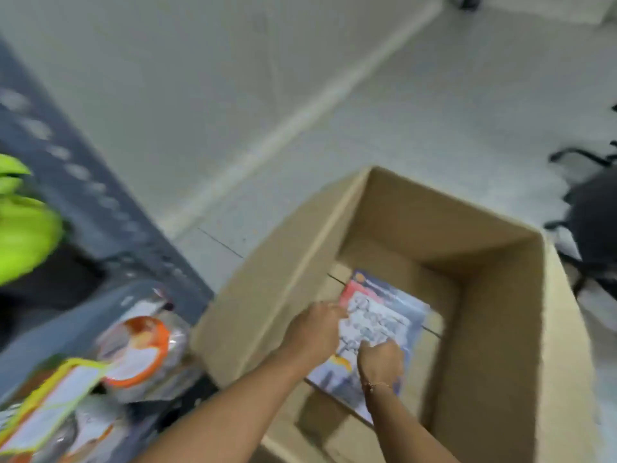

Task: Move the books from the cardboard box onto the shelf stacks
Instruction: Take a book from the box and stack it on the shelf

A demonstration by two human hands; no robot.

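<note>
From the head view, the cardboard box (pixel 384 208) is looking nearly emptied — one book (pixel 390 315), or perhaps a thin pile, is lying flat on its floor toward the left wall, with bare cardboard around it. On the shelf (pixel 83 202) at the left, blurred packaged items (pixel 140 349) are already sitting, so I judge the job far along.

Both arms are reaching down into the box. The left hand (pixel 317 329) is lying at the book's left edge, fingers curled toward it; the right hand (pixel 380 362) is pressing knuckles-up on the cover near its lower edge — whether either is actually gripping, I cannot tell through the blur.
</note>
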